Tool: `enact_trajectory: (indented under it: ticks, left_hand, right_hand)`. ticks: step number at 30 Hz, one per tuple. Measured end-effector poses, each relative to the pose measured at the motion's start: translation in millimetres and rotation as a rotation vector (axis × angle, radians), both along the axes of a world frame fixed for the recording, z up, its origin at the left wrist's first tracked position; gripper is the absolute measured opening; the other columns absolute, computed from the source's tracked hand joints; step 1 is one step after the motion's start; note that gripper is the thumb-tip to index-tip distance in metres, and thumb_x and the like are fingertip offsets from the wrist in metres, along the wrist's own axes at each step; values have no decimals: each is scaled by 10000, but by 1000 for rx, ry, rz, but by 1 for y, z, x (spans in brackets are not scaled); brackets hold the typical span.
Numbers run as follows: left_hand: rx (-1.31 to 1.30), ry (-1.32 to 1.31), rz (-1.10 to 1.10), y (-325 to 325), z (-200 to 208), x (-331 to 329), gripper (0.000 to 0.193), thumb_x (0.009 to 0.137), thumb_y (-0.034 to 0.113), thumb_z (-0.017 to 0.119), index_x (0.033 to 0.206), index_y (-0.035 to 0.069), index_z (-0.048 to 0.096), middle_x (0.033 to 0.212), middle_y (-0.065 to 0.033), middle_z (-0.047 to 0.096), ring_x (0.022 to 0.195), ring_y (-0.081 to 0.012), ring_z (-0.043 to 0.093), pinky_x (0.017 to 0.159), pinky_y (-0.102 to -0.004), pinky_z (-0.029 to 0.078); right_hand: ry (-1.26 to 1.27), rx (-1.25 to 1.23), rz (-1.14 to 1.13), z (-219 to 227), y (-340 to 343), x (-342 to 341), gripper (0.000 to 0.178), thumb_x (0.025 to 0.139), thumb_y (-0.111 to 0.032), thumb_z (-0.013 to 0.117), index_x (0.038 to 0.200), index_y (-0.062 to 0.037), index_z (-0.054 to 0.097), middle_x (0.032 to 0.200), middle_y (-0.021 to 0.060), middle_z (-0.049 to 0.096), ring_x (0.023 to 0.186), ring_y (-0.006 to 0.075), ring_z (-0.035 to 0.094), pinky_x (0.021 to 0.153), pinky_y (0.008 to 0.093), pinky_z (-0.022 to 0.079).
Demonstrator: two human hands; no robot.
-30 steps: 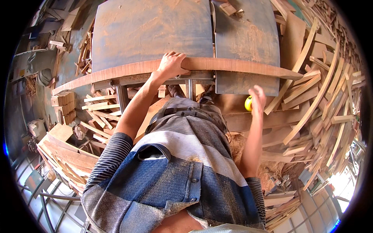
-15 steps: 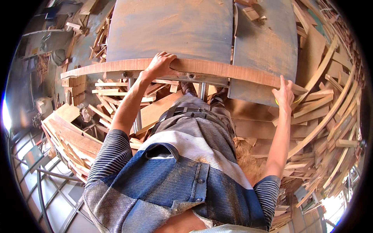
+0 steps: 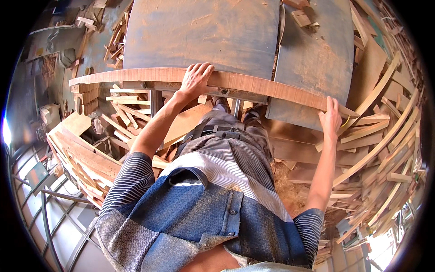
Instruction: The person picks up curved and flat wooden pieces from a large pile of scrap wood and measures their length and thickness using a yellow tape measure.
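Note:
A long reddish wooden board lies across the near edge of a grey metal machine table, both its ends reaching past the main plate. My left hand grips it around the middle, fingers over the top and thumb hidden behind my hand. Towards the board's right end, my right hand holds it with fingers laid over its upper edge. Beside the main plate, across a narrow slot, is a second grey plate dusted with sawdust.
Small wood offcuts rest at the far side of the second plate. Heaps of long curved strips fill the right side. At the left stand a box of wood pieces and a stack of blocks. Sawdust covers the floor by my legs.
My left hand has shifted a little to the right along the board and now lies flatter over it. The right hand's fingers have come further over the edge. The board stays nearly in place.

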State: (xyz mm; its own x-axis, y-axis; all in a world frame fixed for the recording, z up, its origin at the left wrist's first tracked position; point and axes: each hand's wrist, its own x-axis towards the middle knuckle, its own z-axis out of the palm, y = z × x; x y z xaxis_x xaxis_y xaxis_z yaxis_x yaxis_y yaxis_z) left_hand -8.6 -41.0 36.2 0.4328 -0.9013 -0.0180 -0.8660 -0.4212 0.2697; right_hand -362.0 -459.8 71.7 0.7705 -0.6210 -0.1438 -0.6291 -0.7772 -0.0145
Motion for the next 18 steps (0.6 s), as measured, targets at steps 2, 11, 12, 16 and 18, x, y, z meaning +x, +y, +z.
enact_trajectory:
  ticks: [2,11,12,16,18]
  left_hand:
    - [18,7,-3,0,-4,1,833,643,460,889,1273,40,543,1263,-125,591,1178,-331,565,1050,-469,422]
    - [16,-6,-16,-8,2,8,760,677,441,860,1249,36,565,1187,-116,612,1143,-311,577,1033,-453,427]
    - [18,-12,-23,-9,4,8,762,679,441,859,1248,31,562,1189,-119,608,1144,-312,575,1033,-455,426]
    - [27,-48,-44,-14,-3,19,777,688,425,862,1265,20,537,1219,-133,589,1161,-317,566,1038,-459,422]
    - [48,-56,-46,-18,-3,23,784,684,425,869,1269,23,534,1228,-132,586,1166,-317,563,1042,-458,419]
  right_hand:
    - [-4,-3,0,0,1,1,652,756,-70,747,1359,-149,513,1407,94,518,1001,395,677,775,488,583]
    - [52,37,-92,-4,-3,7,713,757,-138,805,1403,-177,506,1476,62,489,1058,387,669,822,494,574]
    - [36,29,-93,-5,-5,8,712,755,-137,807,1401,-179,510,1479,65,489,1050,389,672,813,494,577]
    - [6,12,-124,-4,-6,19,706,750,-122,799,1396,-179,518,1482,71,493,1037,395,680,797,486,584]
    - [11,15,-149,-3,-7,26,699,752,-121,789,1395,-170,519,1484,75,492,1050,391,678,809,482,584]
